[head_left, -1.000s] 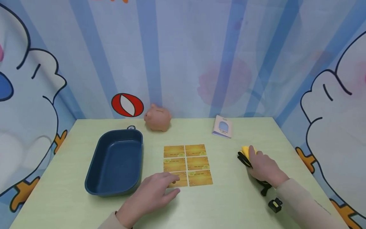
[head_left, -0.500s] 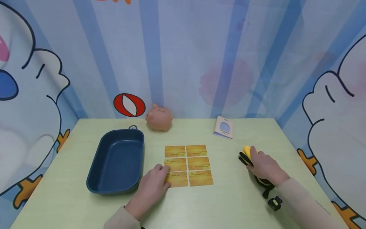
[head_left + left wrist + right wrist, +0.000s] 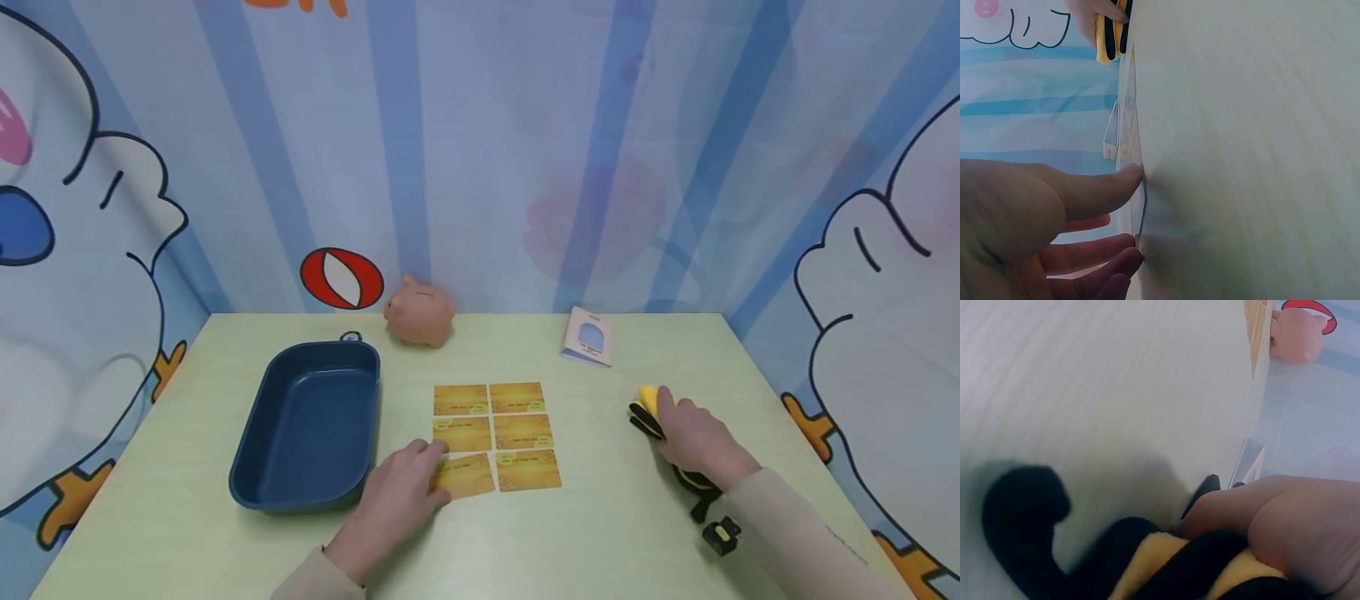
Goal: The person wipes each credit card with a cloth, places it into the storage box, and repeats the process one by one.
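With thumb and fingers at its left edge, my left hand pinches the front-left gold card, which sits slightly askew. In the left wrist view the card appears edge-on between thumb and fingertips. The other gold cards lie beside and behind it in two columns. At the right, my right hand grips a black-and-yellow striped plush toy, much of it hidden under the palm. The toy's yellow end pokes out past the fingers, and a curled black tail shows in the right wrist view.
A deep dark-blue tray stands left of the cards. Near the back edge are a pink piggy bank and a small pale booklet. A small black box-like device is beside the right sleeve. A printed curtain closes off the back.
My left hand has drawn back from over the front-left card to its left edge and pinches it there. That card has turned slightly out of line. The right hand stays on the plush toy.
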A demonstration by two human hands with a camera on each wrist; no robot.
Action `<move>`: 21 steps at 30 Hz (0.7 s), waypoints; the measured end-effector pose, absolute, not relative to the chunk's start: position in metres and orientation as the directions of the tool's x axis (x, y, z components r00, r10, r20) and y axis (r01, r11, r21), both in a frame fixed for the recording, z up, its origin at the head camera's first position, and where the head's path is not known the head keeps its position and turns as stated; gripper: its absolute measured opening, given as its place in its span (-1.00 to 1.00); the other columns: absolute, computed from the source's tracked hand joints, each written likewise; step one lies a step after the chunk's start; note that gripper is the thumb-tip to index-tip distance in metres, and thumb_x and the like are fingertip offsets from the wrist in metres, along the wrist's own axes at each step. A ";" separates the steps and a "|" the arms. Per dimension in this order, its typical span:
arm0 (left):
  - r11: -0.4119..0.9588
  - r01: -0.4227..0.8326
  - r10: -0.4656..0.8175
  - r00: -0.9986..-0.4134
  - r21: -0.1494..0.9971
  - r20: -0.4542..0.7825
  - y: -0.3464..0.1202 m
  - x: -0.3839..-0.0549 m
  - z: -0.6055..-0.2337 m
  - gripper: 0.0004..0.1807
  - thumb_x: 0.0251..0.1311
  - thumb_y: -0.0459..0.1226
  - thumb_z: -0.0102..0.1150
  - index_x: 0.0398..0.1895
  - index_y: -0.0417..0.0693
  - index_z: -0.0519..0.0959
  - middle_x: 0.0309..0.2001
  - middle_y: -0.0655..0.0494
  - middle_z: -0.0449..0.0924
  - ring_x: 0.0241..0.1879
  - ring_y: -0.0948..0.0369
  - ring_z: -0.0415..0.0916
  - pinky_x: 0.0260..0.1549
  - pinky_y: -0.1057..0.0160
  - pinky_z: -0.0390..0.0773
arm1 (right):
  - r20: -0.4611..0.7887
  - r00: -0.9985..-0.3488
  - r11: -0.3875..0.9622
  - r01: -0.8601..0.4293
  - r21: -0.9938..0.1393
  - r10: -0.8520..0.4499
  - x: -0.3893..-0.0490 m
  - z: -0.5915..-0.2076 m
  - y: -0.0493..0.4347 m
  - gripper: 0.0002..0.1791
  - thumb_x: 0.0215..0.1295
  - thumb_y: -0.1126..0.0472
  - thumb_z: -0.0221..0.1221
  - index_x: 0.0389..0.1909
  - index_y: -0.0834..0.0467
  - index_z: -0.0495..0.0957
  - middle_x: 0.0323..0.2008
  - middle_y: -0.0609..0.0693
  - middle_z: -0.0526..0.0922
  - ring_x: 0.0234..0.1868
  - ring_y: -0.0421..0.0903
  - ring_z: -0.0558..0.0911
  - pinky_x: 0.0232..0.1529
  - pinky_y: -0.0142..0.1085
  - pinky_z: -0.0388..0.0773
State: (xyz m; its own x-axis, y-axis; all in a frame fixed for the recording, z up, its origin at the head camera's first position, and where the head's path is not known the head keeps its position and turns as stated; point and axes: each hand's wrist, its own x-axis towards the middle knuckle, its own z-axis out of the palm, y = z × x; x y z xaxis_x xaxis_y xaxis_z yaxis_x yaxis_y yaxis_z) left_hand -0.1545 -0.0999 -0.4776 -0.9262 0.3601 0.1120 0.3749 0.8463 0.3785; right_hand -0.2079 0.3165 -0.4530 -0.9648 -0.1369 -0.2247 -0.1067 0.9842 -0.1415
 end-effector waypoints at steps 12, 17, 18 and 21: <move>0.838 0.412 0.400 -0.910 0.359 0.111 -0.101 -0.153 -0.473 -0.38 -0.04 -0.22 0.67 0.14 -0.09 0.62 -0.29 0.12 0.58 -0.40 0.22 0.47 -0.50 0.18 0.49 | -0.235 -0.964 0.981 -0.086 -0.176 -0.127 -0.213 -0.454 0.324 -0.07 0.26 0.29 0.33 0.50 0.48 0.03 0.01 0.51 0.46 -0.20 0.25 0.56 -0.35 0.03 0.59; 0.832 0.417 0.414 -0.906 0.365 0.091 -0.102 -0.155 -0.472 -0.36 -0.04 -0.22 0.68 0.16 -0.08 0.62 -0.28 0.13 0.56 -0.39 0.23 0.45 -0.49 0.19 0.49 | -0.235 -0.965 0.979 -0.076 -0.187 -0.120 -0.212 -0.452 0.323 -0.05 0.27 0.28 0.35 0.52 0.49 0.01 0.03 0.52 0.45 -0.17 0.24 0.56 -0.31 0.06 0.61; 0.831 0.416 0.415 -0.906 0.370 0.087 -0.102 -0.155 -0.472 -0.36 -0.04 -0.22 0.68 0.16 -0.08 0.62 -0.28 0.13 0.56 -0.39 0.23 0.44 -0.49 0.19 0.49 | -0.236 -0.964 0.979 -0.076 -0.191 -0.120 -0.212 -0.452 0.323 -0.05 0.26 0.28 0.35 0.52 0.49 0.01 0.03 0.52 0.44 -0.17 0.25 0.56 -0.30 0.07 0.61; 0.829 0.411 0.417 -0.906 0.379 0.070 -0.103 -0.156 -0.473 -0.34 -0.03 -0.22 0.68 0.18 -0.08 0.62 -0.24 0.12 0.57 -0.36 0.23 0.45 -0.44 0.18 0.53 | -0.237 -0.964 0.978 -0.072 -0.198 -0.119 -0.212 -0.452 0.324 -0.04 0.26 0.27 0.35 0.52 0.48 0.01 0.06 0.53 0.44 -0.12 0.26 0.56 -0.25 0.09 0.62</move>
State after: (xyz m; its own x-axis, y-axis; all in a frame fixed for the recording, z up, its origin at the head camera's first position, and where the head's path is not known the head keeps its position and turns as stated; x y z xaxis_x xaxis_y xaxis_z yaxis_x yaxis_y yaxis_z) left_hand -0.1562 -0.1027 -0.4726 -0.9062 0.4171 0.0695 0.4108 0.8292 0.3791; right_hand -0.2118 0.3236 -0.4520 -0.9641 -0.1190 -0.2375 -0.0718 0.9775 -0.1982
